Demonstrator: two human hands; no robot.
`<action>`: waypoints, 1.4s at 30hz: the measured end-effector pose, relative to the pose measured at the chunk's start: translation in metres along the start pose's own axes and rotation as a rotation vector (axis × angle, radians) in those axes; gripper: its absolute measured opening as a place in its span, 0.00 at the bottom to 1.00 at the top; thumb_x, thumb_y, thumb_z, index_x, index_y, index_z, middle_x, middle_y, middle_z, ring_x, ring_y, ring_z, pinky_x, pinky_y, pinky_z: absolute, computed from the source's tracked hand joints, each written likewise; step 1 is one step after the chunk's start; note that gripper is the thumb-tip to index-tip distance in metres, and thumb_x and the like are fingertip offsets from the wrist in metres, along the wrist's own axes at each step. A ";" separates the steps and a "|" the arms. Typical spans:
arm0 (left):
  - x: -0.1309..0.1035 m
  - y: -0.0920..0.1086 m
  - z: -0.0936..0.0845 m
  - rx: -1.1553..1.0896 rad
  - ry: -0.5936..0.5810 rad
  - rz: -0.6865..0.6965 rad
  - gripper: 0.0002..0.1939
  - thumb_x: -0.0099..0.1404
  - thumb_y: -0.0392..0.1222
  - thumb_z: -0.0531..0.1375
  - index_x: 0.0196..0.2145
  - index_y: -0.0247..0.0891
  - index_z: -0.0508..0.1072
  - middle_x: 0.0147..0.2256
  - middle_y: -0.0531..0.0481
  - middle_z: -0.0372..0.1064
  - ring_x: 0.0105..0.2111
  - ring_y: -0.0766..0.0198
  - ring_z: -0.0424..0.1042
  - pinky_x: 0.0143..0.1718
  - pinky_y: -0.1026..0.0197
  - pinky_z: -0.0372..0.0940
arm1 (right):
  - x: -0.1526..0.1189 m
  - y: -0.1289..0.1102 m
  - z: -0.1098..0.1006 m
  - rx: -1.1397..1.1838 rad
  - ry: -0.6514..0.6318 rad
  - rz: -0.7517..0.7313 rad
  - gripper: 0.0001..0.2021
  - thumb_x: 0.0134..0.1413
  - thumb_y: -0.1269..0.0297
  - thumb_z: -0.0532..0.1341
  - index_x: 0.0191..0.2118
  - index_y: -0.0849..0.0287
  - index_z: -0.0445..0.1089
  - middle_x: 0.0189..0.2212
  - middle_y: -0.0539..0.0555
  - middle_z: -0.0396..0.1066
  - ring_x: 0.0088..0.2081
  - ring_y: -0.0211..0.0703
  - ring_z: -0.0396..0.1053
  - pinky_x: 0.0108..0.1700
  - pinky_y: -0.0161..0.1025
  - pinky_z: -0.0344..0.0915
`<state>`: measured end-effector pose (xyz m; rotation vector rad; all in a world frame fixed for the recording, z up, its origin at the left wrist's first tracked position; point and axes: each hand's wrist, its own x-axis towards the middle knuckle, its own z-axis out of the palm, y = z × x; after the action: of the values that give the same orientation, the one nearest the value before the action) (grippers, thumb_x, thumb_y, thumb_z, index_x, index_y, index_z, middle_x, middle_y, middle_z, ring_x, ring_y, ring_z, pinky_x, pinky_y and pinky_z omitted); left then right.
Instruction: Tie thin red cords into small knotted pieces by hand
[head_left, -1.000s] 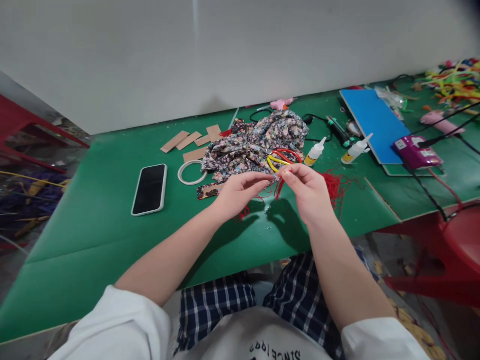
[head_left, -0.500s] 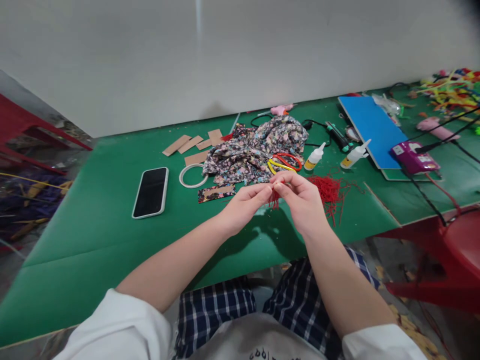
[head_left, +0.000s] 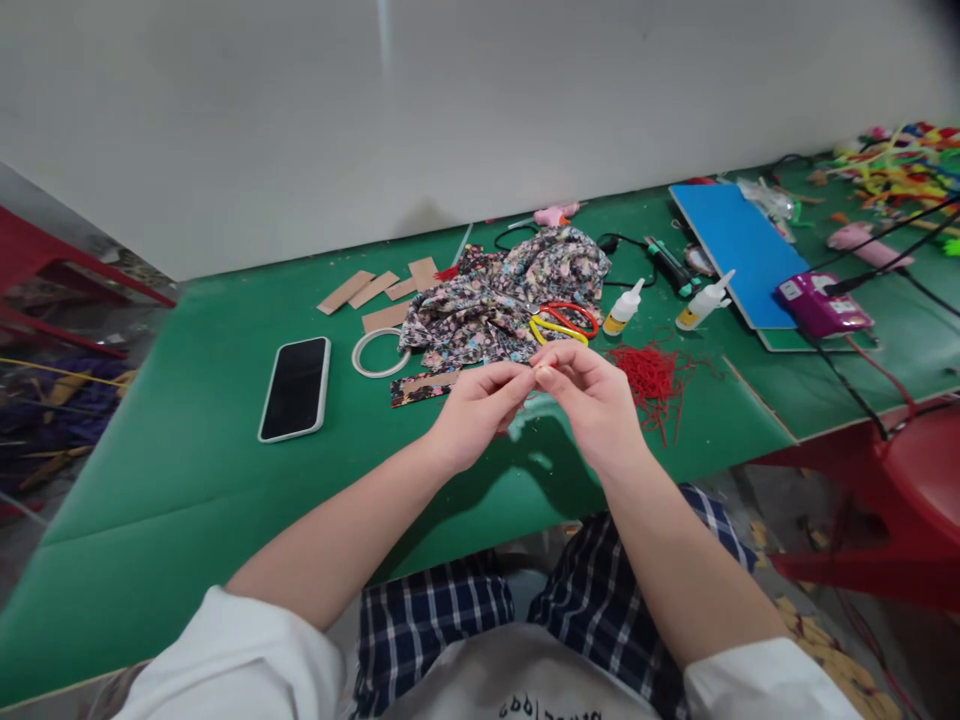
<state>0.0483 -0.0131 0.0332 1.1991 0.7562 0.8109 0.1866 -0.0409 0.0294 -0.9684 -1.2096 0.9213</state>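
Note:
My left hand [head_left: 474, 412] and my right hand [head_left: 594, 402] meet above the green table [head_left: 210, 400], fingertips pinched together. A small bit of red yarn [head_left: 553, 366] shows at the fingertips; most of it is hidden by the fingers. To the right of my right hand lies a loose heap of red yarn [head_left: 654, 378]. Just beyond the hands, scissors with red and yellow handles [head_left: 559, 333] rest on a crumpled floral cloth [head_left: 480, 315]. Beside my left hand is a cardboard strip partly covered in floral cloth [head_left: 420, 388].
A phone [head_left: 295, 388] and a tape roll [head_left: 358, 358] lie left. Cardboard pieces [head_left: 346, 291] are scattered behind. Two glue bottles [head_left: 621, 310] stand right, near a blue board [head_left: 739, 250], a purple box with cables [head_left: 825, 305] and pink glue guns [head_left: 862, 245].
The red strands that hung below my fingertips are now mostly out of sight. Both hands remain pinched together, and the whole view has shifted slightly.

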 end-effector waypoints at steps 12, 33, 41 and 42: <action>-0.008 0.009 0.004 -0.125 -0.065 -0.045 0.17 0.57 0.54 0.61 0.27 0.36 0.70 0.14 0.62 0.43 0.13 0.77 0.41 0.14 0.71 0.39 | 0.004 -0.003 -0.012 0.155 -0.118 0.093 0.12 0.44 0.61 0.69 0.39 0.48 0.77 0.35 0.49 0.74 0.35 0.37 0.71 0.41 0.38 0.71; -0.019 0.022 0.006 0.525 0.094 0.384 0.14 0.64 0.49 0.55 0.32 0.38 0.77 0.26 0.50 0.72 0.27 0.67 0.68 0.29 0.65 0.62 | -0.004 -0.018 -0.007 0.033 -0.012 -0.071 0.02 0.51 0.62 0.64 0.31 0.51 0.75 0.28 0.48 0.74 0.33 0.36 0.71 0.36 0.35 0.70; -0.019 0.018 0.005 0.181 -0.020 0.162 0.16 0.62 0.54 0.57 0.30 0.38 0.74 0.14 0.59 0.50 0.14 0.74 0.48 0.16 0.66 0.46 | -0.007 -0.025 -0.007 0.045 -0.031 -0.032 0.07 0.52 0.59 0.63 0.37 0.50 0.75 0.33 0.48 0.75 0.35 0.37 0.72 0.38 0.36 0.71; -0.019 0.018 0.005 0.156 -0.042 0.142 0.16 0.62 0.53 0.57 0.29 0.39 0.74 0.13 0.59 0.49 0.14 0.74 0.47 0.16 0.66 0.45 | -0.007 -0.027 -0.007 0.026 -0.044 -0.046 0.06 0.52 0.61 0.63 0.36 0.51 0.75 0.32 0.48 0.75 0.35 0.37 0.72 0.39 0.36 0.70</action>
<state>0.0404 -0.0285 0.0534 1.4175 0.7160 0.8530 0.1942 -0.0567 0.0517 -0.9002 -1.2499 0.9236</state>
